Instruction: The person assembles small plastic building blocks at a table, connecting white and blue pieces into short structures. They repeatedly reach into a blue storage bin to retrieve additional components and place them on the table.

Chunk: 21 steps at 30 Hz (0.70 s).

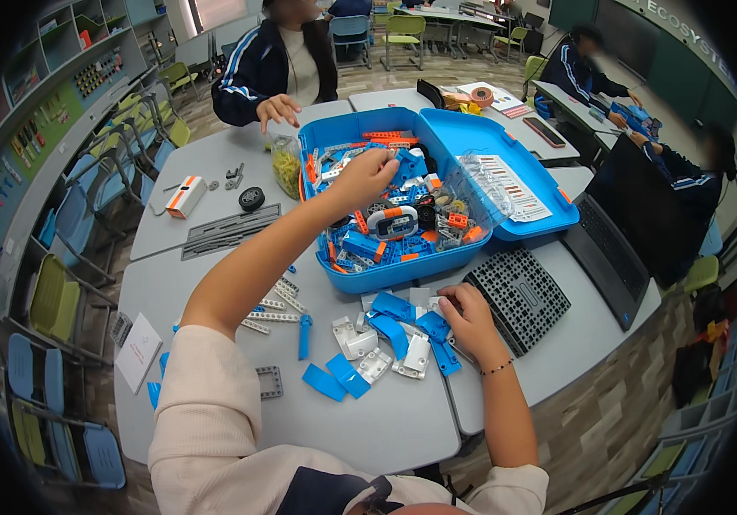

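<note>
My left hand (370,178) reaches over the blue storage box (403,275), its fingers closed above the loose parts. Whatever they hold, if anything, is hidden. Inside the box lie blue, white, orange and grey building-kit pieces, and a white-and-grey block with an orange edge (392,222) sits on top. At the right end of a heap of blue panels (392,333) and white panels (374,365), my right hand (473,319) is curled, its fingertips closed at a small white building piece (437,303). This heap lies on the grey table in front of the box.
The box's blue lid (493,137) lies open behind it. A black perforated case (518,296) and a laptop (600,249) stand at right. Grey beams (231,232), a wheel (251,199) and an orange-and-white block (186,196) lie left. Across the table, a person's hand (278,112) is near a clear bag (287,167).
</note>
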### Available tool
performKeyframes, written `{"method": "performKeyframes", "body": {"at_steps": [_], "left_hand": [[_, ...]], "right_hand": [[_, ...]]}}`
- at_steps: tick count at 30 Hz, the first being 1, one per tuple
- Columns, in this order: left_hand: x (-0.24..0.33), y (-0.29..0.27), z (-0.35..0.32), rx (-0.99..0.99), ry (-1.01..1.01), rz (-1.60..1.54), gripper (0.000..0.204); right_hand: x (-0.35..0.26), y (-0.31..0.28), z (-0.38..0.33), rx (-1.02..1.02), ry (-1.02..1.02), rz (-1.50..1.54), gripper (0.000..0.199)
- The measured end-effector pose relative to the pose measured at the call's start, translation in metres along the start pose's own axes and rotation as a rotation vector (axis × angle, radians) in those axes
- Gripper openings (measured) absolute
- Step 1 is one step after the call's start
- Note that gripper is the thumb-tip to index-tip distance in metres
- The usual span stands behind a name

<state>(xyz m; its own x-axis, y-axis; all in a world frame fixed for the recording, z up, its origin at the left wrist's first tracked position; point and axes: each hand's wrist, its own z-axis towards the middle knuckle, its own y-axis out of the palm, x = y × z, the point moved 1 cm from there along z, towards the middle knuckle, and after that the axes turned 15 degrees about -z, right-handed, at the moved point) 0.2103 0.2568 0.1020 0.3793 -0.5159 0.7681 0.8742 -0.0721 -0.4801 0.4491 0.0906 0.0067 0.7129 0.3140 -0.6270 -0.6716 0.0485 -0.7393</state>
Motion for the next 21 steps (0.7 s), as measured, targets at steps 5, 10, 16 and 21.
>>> {"method": "performKeyframes", "body": {"at_steps": [5, 10, 16, 21], "left_hand": [[0.049, 0.003, -0.102, -0.229, 0.283, 0.21, 0.014], [0.058, 0.028, -0.163, -0.372, 0.462, 0.406, 0.019], [0.063, 0.036, -0.162, -0.245, 0.507, 0.559, 0.029], [0.048, -0.013, -0.096, 0.162, 0.469, 0.428, 0.03]], "right_hand": [[0.0, 0.005, 0.002, 0.039, -0.011, 0.022, 0.016], [0.001, 0.006, 0.003, 0.028, 0.002, 0.043, 0.017], [0.0, 0.003, 0.001, 0.013, 0.018, 0.084, 0.019], [-0.002, 0.002, 0.0, 0.027, -0.026, 0.033, 0.025]]}}
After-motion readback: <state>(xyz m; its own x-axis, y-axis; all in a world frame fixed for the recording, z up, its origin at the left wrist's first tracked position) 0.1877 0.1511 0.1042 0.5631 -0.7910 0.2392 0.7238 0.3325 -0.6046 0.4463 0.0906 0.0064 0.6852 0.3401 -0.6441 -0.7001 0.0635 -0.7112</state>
